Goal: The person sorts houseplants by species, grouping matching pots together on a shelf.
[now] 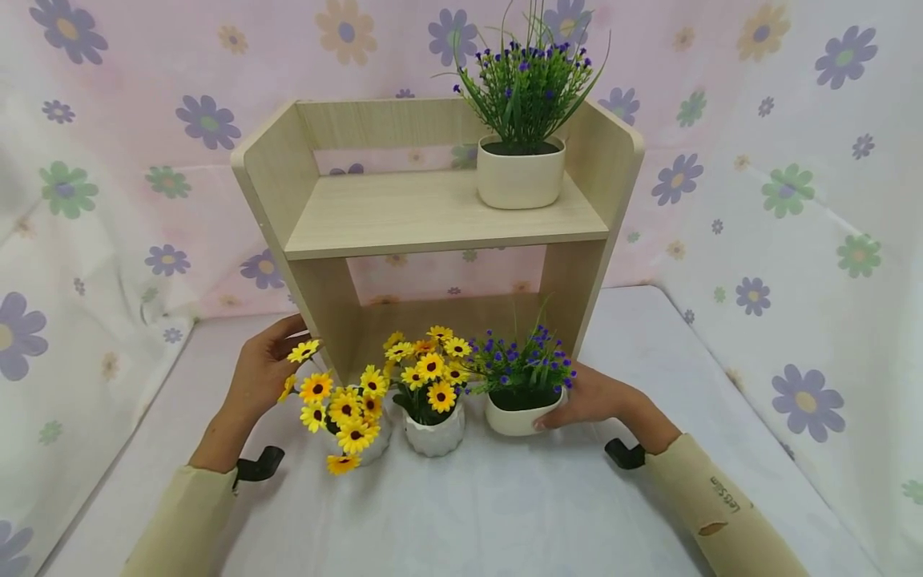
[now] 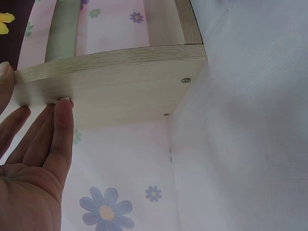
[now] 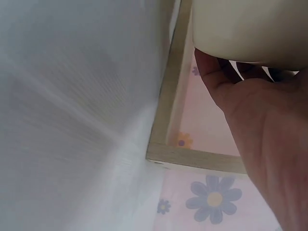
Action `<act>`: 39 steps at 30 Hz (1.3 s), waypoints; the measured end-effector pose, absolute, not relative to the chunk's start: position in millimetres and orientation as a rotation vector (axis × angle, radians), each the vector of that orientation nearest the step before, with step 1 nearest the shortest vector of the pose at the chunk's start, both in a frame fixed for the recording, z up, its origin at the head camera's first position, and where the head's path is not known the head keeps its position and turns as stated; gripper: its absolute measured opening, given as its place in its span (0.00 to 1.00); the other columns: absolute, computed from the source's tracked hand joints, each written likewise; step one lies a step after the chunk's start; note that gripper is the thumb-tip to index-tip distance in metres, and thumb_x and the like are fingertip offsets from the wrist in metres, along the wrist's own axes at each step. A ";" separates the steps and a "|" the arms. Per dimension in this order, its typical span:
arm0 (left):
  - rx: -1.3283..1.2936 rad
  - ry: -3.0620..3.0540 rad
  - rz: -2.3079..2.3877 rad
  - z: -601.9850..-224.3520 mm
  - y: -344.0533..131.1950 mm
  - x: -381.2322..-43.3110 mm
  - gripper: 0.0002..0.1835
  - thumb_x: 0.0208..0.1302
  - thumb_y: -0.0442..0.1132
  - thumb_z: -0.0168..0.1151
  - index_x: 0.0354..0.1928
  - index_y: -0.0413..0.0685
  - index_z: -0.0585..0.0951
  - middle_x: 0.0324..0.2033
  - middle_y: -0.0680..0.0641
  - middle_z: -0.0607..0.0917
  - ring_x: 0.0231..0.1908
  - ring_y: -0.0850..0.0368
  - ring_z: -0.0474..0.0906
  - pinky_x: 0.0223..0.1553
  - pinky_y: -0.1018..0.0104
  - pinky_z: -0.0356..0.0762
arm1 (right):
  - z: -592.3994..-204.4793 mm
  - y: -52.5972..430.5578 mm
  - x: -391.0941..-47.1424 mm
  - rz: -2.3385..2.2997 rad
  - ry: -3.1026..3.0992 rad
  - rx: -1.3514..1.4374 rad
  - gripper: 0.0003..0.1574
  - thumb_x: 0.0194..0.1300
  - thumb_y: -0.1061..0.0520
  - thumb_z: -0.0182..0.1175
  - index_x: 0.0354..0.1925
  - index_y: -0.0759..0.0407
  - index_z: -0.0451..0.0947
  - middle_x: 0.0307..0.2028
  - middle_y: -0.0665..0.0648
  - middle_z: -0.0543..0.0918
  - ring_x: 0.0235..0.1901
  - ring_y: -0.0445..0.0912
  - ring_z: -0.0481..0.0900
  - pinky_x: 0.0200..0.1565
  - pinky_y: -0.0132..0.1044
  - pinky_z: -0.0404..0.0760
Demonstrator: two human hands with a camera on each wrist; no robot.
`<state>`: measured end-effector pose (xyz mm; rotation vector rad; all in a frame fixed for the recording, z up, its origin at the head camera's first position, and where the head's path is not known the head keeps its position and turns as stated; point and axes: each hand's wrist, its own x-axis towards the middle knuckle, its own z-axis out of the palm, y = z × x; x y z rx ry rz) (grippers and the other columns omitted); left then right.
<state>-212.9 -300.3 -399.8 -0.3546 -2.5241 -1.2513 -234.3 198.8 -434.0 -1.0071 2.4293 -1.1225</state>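
My right hand [image 1: 594, 394] grips the right end of a cream oval pot [image 1: 515, 418] with purple flowers and green leaves, low in front of the wooden shelf. In the right wrist view its fingers [image 3: 214, 70] curl round the pot's smooth wall [image 3: 250, 29]. My left hand [image 1: 261, 373] holds the front edge of the shelf's left side panel [image 1: 317, 316]. The left wrist view has the fingers [image 2: 62, 125] against the panel's outer face, the thumb at its front edge. Two white pots of yellow flowers, one left [image 1: 375, 437] and one middle [image 1: 435, 437], stand between my hands.
On the upper board of the two-tier wooden shelf [image 1: 389, 208], another cream pot [image 1: 521, 176] of purple flowers stands at the right. A white cloth [image 1: 461, 521] covers the table. Flower-patterned curtains [image 1: 721, 160] hang behind and at both sides.
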 end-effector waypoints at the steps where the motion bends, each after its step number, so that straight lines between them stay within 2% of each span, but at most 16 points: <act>1: -0.355 -2.524 -1.252 -400.0 -300.3 -213.2 0.32 0.68 0.30 0.63 0.73 0.51 0.68 0.65 0.41 0.76 0.58 0.38 0.78 0.50 0.78 0.77 | -432.7 199.8 -234.3 -1.129 2.426 -1.012 0.77 0.45 0.39 0.80 0.79 0.34 0.39 0.78 0.49 0.47 0.73 0.48 0.52 0.71 0.61 0.55; 5: -0.349 -2.528 -1.264 -401.4 -300.4 -213.6 0.32 0.68 0.30 0.62 0.73 0.50 0.68 0.65 0.41 0.76 0.59 0.38 0.78 0.50 0.78 0.77 | -426.8 203.4 -232.7 -1.143 2.434 -1.029 0.74 0.45 0.40 0.81 0.78 0.39 0.44 0.76 0.51 0.53 0.70 0.49 0.57 0.69 0.62 0.59; 8: -0.338 -2.532 -1.279 -402.6 -300.0 -213.0 0.33 0.68 0.27 0.61 0.73 0.48 0.68 0.65 0.40 0.75 0.59 0.37 0.77 0.50 0.78 0.77 | -423.1 205.7 -231.0 -1.163 2.437 -1.019 0.73 0.44 0.42 0.81 0.78 0.38 0.46 0.73 0.50 0.57 0.67 0.50 0.60 0.67 0.61 0.62; 15: -0.341 -2.530 -1.290 -404.0 -299.8 -212.0 0.34 0.66 0.23 0.59 0.73 0.48 0.67 0.65 0.39 0.75 0.60 0.36 0.77 0.50 0.77 0.77 | -409.7 206.1 -224.6 -1.140 2.537 -1.004 0.79 0.44 0.38 0.81 0.79 0.41 0.39 0.76 0.53 0.51 0.72 0.50 0.54 0.69 0.63 0.58; 18: -0.336 -2.530 -1.281 -403.4 -299.8 -210.7 0.33 0.67 0.24 0.59 0.73 0.47 0.67 0.65 0.39 0.75 0.60 0.36 0.77 0.50 0.78 0.77 | -407.3 206.4 -226.0 -1.174 2.558 -1.032 0.80 0.43 0.38 0.81 0.79 0.36 0.37 0.77 0.52 0.49 0.72 0.48 0.53 0.70 0.62 0.57; 20: -0.333 -2.530 -1.273 -402.7 -299.6 -210.3 0.33 0.68 0.25 0.59 0.73 0.47 0.67 0.65 0.39 0.75 0.59 0.36 0.77 0.49 0.78 0.76 | -402.5 205.8 -224.7 -1.217 2.549 -1.052 0.80 0.44 0.41 0.81 0.79 0.33 0.36 0.77 0.51 0.48 0.73 0.48 0.52 0.70 0.62 0.56; 24: -0.332 -2.530 -1.276 -401.9 -299.1 -211.1 0.32 0.68 0.25 0.60 0.73 0.46 0.67 0.65 0.39 0.75 0.60 0.35 0.77 0.49 0.78 0.77 | -392.5 206.6 -221.1 -1.315 2.518 -1.042 0.77 0.46 0.47 0.82 0.79 0.36 0.40 0.74 0.48 0.55 0.70 0.49 0.59 0.68 0.62 0.61; 27: -0.337 -2.530 -1.277 -401.4 -298.9 -211.8 0.33 0.67 0.24 0.60 0.73 0.47 0.67 0.65 0.39 0.75 0.60 0.35 0.76 0.49 0.78 0.77 | -385.3 207.1 -219.1 -1.350 2.536 -1.029 0.76 0.46 0.49 0.82 0.79 0.40 0.42 0.72 0.48 0.60 0.67 0.48 0.64 0.66 0.60 0.66; 30: -0.338 -2.531 -1.273 -400.7 -298.8 -211.7 0.34 0.65 0.22 0.59 0.73 0.46 0.67 0.65 0.38 0.75 0.60 0.35 0.76 0.49 0.78 0.76 | -378.2 206.1 -218.2 -1.374 2.572 -1.009 0.75 0.46 0.49 0.82 0.78 0.40 0.43 0.70 0.47 0.61 0.64 0.47 0.67 0.64 0.57 0.69; 37: -0.341 -2.530 -1.282 -400.1 -299.5 -212.3 0.34 0.67 0.24 0.59 0.73 0.48 0.67 0.65 0.39 0.75 0.59 0.36 0.77 0.49 0.79 0.77 | -358.6 197.0 -215.4 -1.514 2.583 -1.065 0.81 0.43 0.59 0.83 0.79 0.36 0.38 0.77 0.42 0.49 0.72 0.44 0.59 0.66 0.49 0.69; 38: -0.342 -2.529 -1.284 -400.1 -299.7 -212.4 0.33 0.67 0.24 0.60 0.73 0.48 0.67 0.65 0.39 0.75 0.59 0.36 0.77 0.49 0.79 0.77 | -355.5 195.7 -214.5 -1.526 2.582 -1.073 0.82 0.43 0.59 0.83 0.79 0.35 0.38 0.77 0.42 0.49 0.72 0.44 0.59 0.66 0.47 0.69; 39: -0.343 -2.529 -1.284 -400.1 -299.9 -212.3 0.33 0.67 0.24 0.60 0.73 0.48 0.67 0.64 0.39 0.75 0.59 0.36 0.77 0.49 0.79 0.77 | -352.5 194.5 -213.3 -1.518 2.602 -1.073 0.81 0.43 0.59 0.83 0.79 0.35 0.38 0.76 0.42 0.52 0.68 0.43 0.64 0.64 0.42 0.73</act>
